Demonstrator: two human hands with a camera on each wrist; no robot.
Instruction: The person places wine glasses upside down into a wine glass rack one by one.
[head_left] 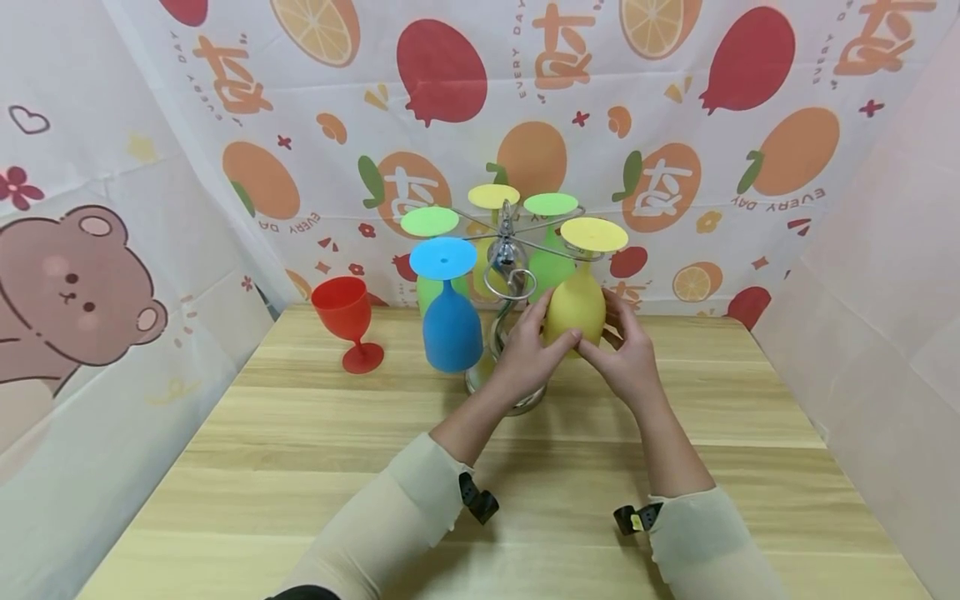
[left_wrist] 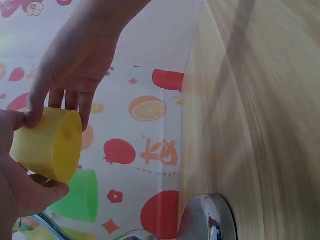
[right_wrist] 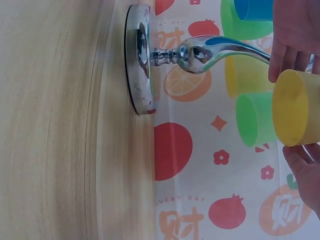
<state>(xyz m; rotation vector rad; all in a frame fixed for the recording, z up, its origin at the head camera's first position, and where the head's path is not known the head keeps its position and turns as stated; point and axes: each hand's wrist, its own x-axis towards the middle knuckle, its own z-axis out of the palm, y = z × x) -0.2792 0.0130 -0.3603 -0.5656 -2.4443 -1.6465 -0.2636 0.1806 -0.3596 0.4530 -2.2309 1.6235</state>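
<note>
A yellow plastic goblet (head_left: 576, 308) hangs upside down at the right front of a shiny metal goblet rack (head_left: 506, 250), its flat foot above a wire ring. My left hand (head_left: 527, 350) holds its bowl from the left. From the other side, my right hand (head_left: 626, 350) grips the same bowl, the two thumbs close together at the front. The left wrist view shows the bowl's open rim (left_wrist: 75, 145) between both hands. In the right wrist view, fingers of both hands touch the yellow bowl (right_wrist: 295, 107).
Upside down on the rack hang a blue goblet (head_left: 452, 329), two green goblets and another yellow one behind. A bare wire ring (head_left: 510, 285) faces front. Left of the rack, a red goblet (head_left: 362, 357) stands upright on the wooden table (head_left: 315, 467). A fruit-print cloth (head_left: 480, 100) covers the back.
</note>
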